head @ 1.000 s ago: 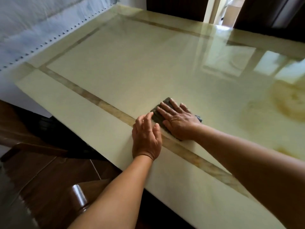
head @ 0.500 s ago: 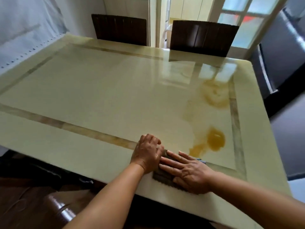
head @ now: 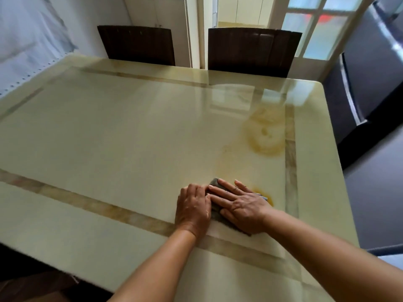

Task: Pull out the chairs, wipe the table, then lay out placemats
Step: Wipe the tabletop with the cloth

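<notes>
Grey and folded, a small cleaning cloth (head: 214,211) lies flat on the glossy pale-green stone table (head: 122,136), near its front right corner and just inside the brown inlaid band (head: 104,209) that frames the top. In the head view, the only one given, both bare hands meet over this cloth. The right hand (head: 241,207) lies palm down on it with its fingers stretched straight and slightly spread, pointing to the left, pressing the cloth onto the table; a grey corner shows beyond the fingertips and a darker edge shows under the heel of the palm. The left hand (head: 193,209) sits just beside it, touching the right fingertips, its fingers bent down at the cloth's left edge; whether they pinch the fabric or merely rest against it cannot be told, since the fingertips are hidden.

Just to the right of the right hand, partly covered by it, an amber-yellow stain (head: 265,196) marks the surface. A larger, fainter yellow ring-shaped blotch (head: 265,136) lies farther back, near the right-hand inlay band.

Across the far edge of the table stand two dark brown wooden chair backs, the left chair (head: 137,44) and the right chair (head: 253,51), both close against the table.
</notes>
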`<state>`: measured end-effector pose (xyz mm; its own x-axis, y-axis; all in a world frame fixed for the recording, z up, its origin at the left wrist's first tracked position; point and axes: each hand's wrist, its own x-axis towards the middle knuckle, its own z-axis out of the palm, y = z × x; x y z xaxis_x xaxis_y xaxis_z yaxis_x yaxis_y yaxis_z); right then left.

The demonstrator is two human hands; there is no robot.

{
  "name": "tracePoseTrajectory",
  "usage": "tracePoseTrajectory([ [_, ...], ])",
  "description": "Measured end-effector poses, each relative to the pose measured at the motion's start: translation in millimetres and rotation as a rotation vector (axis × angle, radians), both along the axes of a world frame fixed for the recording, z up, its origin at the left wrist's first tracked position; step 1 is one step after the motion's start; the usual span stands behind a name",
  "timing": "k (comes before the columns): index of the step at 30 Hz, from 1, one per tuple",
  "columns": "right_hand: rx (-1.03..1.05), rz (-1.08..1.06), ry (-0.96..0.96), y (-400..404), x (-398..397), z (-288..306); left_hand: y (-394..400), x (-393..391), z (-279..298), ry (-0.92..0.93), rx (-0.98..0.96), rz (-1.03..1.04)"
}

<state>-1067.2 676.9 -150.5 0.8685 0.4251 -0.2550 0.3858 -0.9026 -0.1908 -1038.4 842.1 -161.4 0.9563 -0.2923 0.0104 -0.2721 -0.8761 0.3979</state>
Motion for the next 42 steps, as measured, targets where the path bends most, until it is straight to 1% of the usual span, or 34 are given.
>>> tracePoseTrajectory([
  [2, 0.006, -0.008, 0.005, -13, 26, 0, -22, 15, 0, 0.018, -0.043, 0.080],
  [4, 0.010, -0.037, 0.004, -31, 55, -2, -45, 32, -2, -0.023, -0.058, 0.131],
  [5, 0.014, -0.046, 0.002, -38, 70, -3, -56, 42, -2, -0.040, -0.055, 0.145],
  [8, 0.049, -0.093, -0.011, -55, 108, -3, -79, 75, -1, 0.003, -0.065, 0.157],
  [10, 0.066, -0.124, -0.011, -65, 130, -4, -91, 97, -4, -0.013, -0.064, 0.160],
  [14, 0.101, -0.211, -0.035, -91, 178, -8, -116, 137, -9, -0.055, -0.079, 0.115],
  [20, 0.096, -0.325, -0.055, -144, 251, -10, -166, 190, -9, 0.000, -0.065, 0.026],
  [25, 0.056, -0.413, -0.079, -188, 305, -12, -217, 236, -8, -0.007, -0.118, -0.013],
  [28, 0.045, -0.509, -0.071, -215, 334, -14, -248, 258, -8, -0.007, -0.176, -0.040],
  [34, 0.032, -0.710, -0.112, -272, 367, -16, -258, 269, -16, -0.042, -0.243, -0.047],
  [39, -0.002, -0.861, -0.126, -323, 356, -18, -256, 267, -17, -0.023, -0.240, -0.042],
  [42, -0.012, -0.944, -0.111, -337, 343, -15, -256, 269, -18, -0.020, -0.233, -0.037],
])
